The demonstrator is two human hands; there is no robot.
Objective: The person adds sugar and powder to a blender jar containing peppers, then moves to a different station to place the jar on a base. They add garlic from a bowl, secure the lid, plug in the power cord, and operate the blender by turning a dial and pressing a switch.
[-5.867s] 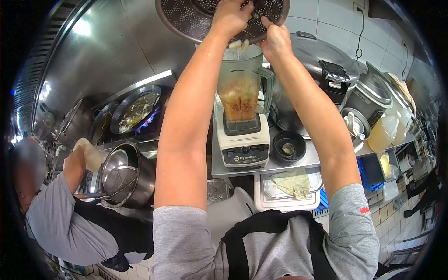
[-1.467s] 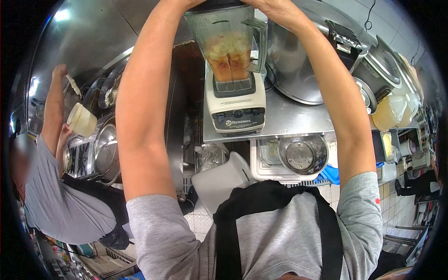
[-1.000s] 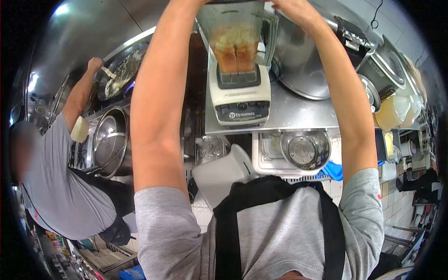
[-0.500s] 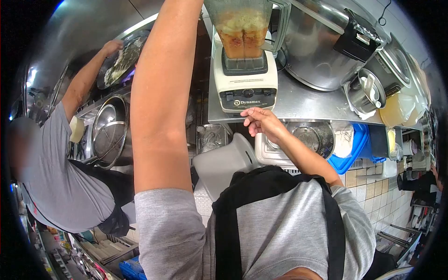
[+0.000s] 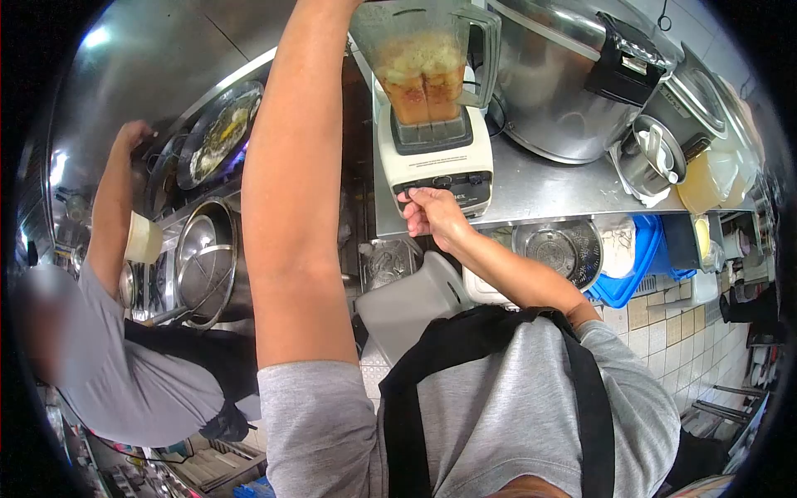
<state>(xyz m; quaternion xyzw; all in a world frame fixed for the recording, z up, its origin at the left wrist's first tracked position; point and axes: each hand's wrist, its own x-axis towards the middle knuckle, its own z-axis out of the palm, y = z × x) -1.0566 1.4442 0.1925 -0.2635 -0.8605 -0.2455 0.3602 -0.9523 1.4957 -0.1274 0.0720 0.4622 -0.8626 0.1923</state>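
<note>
While the left arm (image 5: 297, 183) stretches up toward the top of a blender jar (image 5: 423, 66), the right hand (image 5: 433, 217) reaches to the front of the white blender base (image 5: 436, 153). The hands are well apart. The right hand's fingers are partly curled, with thumb and forefinger at the left part of the dark control panel (image 5: 457, 189); whether they pinch a control, I cannot tell. The left hand is beyond the upper edge of the view, so its grip cannot be told.

Upright on its base, the clear jar has its handle on the right and holds a chunky mixture (image 5: 423, 83), orange below and pale yellow-green above. The blender stands on a steel counter (image 5: 531, 195), near a large steel pot (image 5: 548, 91). Farther right are a small steel pot (image 5: 647, 166) with white utensils in it and a container of yellowish liquid (image 5: 704, 183).

Below the counter sit a perforated steel bowl (image 5: 558, 249), a blue tray (image 5: 643, 261) and a tilted grey bin (image 5: 407, 303). At far left, another person (image 5: 149, 373) in a grey shirt extends an arm near a dark pan (image 5: 220, 137) holding pale and yellow food.
</note>
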